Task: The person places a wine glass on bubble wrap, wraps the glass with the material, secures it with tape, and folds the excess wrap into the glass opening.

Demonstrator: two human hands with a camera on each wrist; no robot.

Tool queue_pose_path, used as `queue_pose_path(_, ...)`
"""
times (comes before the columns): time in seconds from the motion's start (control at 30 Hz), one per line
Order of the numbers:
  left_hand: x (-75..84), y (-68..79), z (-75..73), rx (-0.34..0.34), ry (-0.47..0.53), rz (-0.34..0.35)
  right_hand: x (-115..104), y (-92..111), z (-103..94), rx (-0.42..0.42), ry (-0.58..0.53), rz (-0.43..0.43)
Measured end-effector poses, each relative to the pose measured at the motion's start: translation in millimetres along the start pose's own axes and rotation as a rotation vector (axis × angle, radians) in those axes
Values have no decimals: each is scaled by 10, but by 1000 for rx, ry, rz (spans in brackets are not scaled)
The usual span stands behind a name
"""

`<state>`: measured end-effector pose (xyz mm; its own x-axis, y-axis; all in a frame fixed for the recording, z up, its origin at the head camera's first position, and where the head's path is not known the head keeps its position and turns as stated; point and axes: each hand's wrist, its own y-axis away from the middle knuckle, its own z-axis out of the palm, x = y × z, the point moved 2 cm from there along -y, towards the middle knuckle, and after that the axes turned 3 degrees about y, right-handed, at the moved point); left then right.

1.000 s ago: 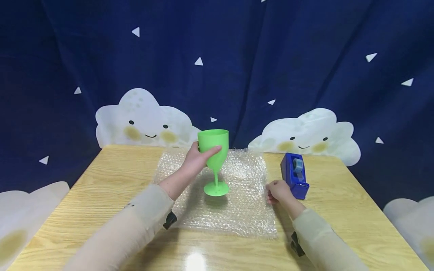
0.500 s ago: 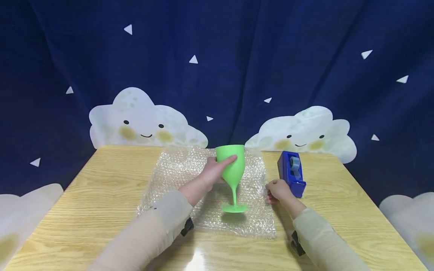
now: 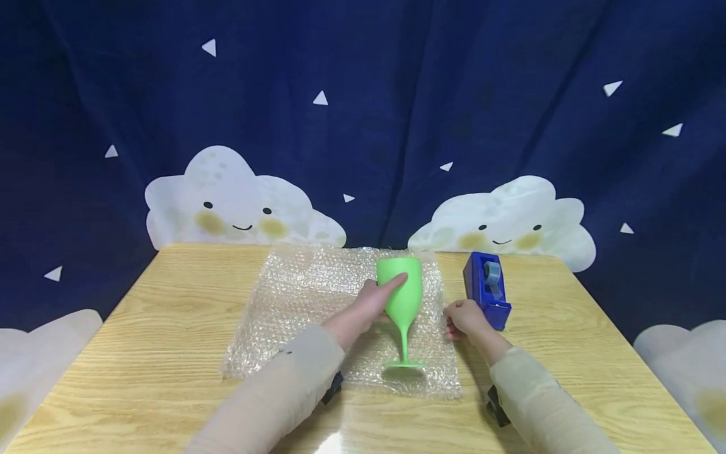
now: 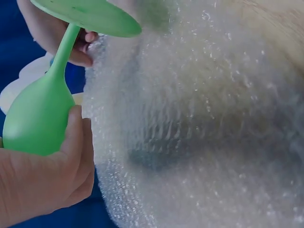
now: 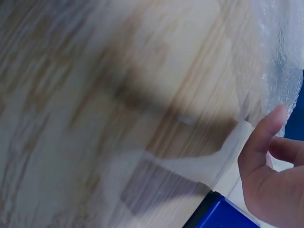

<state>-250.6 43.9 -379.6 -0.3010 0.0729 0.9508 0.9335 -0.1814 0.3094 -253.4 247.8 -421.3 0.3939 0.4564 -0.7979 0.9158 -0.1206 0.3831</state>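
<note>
The left hand (image 3: 365, 307) covers much of the bowl of 1 green goblet (image 3: 406, 312), gripping it with the thumb across the front; the other fingers are largely hidden in the head view. The goblet is over the near right corner of 1 bubble-wrap sheet (image 3: 306, 284), its foot just above the sheet; the left wrist view crops the foot and bowl. The right hand (image 3: 466, 319) has curled fingers at the sheet's right edge, but whether they pinch it I cannot tell. Beside that hand, towards the far right corner of the table (image 3: 142, 353), is 1 blue tape dispenser (image 3: 479, 287) with 1 tape roll (image 3: 492, 273); the right wrist view catches just its corner. The table's near edge is out of frame. Behind the far edge, 1 curtain (image 3: 363, 126) shows 9 white triangles (image 3: 320, 98) and 4 clouds (image 3: 244, 195), 2 cut off at the sides.
</note>
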Motion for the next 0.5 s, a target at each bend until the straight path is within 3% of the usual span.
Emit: queue_pose_path(0.5, -151, -16, 177, -70, -30, -36, 15, 5, 7, -6, -5, 7)
